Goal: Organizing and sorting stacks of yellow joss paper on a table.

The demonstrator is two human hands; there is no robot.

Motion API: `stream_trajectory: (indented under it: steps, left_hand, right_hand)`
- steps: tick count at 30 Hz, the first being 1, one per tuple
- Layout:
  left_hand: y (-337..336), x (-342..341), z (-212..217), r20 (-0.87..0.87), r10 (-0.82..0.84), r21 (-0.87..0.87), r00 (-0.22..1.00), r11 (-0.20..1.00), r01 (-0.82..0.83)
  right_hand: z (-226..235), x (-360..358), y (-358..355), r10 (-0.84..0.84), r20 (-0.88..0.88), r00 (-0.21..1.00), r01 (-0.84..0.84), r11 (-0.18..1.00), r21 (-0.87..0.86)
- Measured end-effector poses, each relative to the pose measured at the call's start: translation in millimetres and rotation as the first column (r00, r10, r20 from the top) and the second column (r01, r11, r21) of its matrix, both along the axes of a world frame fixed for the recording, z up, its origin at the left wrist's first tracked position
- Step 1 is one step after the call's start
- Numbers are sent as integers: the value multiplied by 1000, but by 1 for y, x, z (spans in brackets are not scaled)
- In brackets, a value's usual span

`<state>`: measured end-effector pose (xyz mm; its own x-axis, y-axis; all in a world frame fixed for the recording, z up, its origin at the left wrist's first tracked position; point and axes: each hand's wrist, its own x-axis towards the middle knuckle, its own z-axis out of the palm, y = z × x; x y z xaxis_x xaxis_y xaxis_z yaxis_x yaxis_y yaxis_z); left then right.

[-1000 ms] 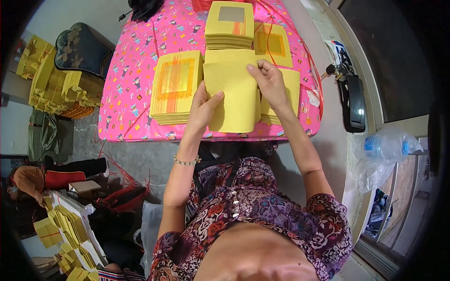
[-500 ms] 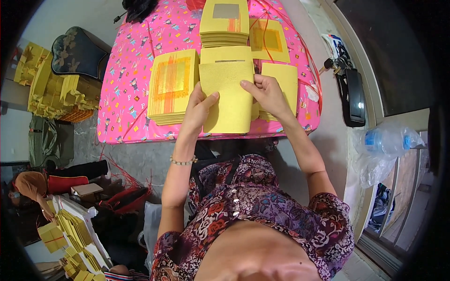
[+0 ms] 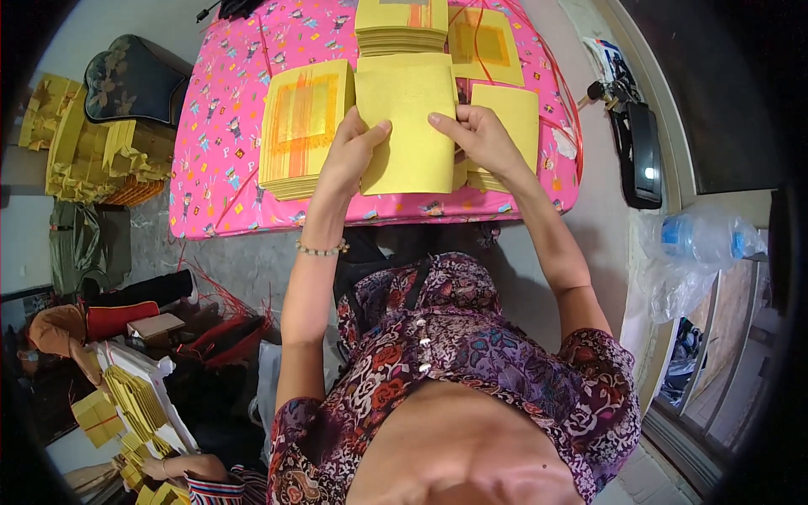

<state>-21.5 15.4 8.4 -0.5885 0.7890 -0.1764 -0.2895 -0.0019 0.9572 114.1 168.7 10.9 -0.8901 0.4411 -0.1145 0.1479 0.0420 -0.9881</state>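
Note:
Both my hands hold a yellow paper sheet (image 3: 406,151) by its side edges; it may be several sheets together. My left hand (image 3: 349,151) closes on the left edge with the thumb on top. Opposite it, my right hand (image 3: 486,141) pinches the right edge, thumb also on top and fingers underneath. The sheet hides what lies below it. To the left stands a thick stack of yellow paper (image 3: 286,164), its top printed with an orange and gold square. A plain yellow stack (image 3: 513,126) is beside my right hand.
Another stack (image 3: 400,40) and a gold-squared yellow sheet (image 3: 484,42) lie farther back on the pink patterned tablecloth (image 3: 219,139). Red strings (image 3: 555,76) trail across its right side. People handle yellow paper (image 3: 139,400) at lower left. A plastic bottle (image 3: 699,236) is at right.
The held sheet has moved farther over the paper behind it, covering the dark strip seen before. The whole view has shifted slightly. At lower left a striped-sleeved arm reaches toward yellow paper.

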Motion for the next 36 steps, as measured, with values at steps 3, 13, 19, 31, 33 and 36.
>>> stream_trajectory:
  steps: [3, 13, 19, 31, 33, 36]
  left_hand:
    - [3, 0, 2, 12, -10, 9, 1000, 1000, 10]
    - [10, -5, -3, -14, 42, -14, 999, 999, -42]
    - [11, -4, -1, 36, 6, -29, 999, 1000, -5]
    - [9, 3, 2, -84, 54, 95, 995, 994, -46]
    - [8, 6, 3, -126, 61, 129, 990, 991, -45]
    - [10, 15, 3, -214, 127, 155, 968, 983, -95]
  right_hand:
    - [4, 4, 1, 45, 106, 993, -47, 999, 17]
    - [4, 10, 2, 76, 128, 989, -63, 993, -100]
    - [-13, 11, 2, 63, 24, 998, -61, 995, -77]
    - [-13, 16, 2, 87, 29, 996, -87, 996, -3]
    - [-14, 16, 0, 88, -6, 996, -88, 996, -9]
    - [-22, 17, 3, 78, -109, 991, -78, 997, -2]
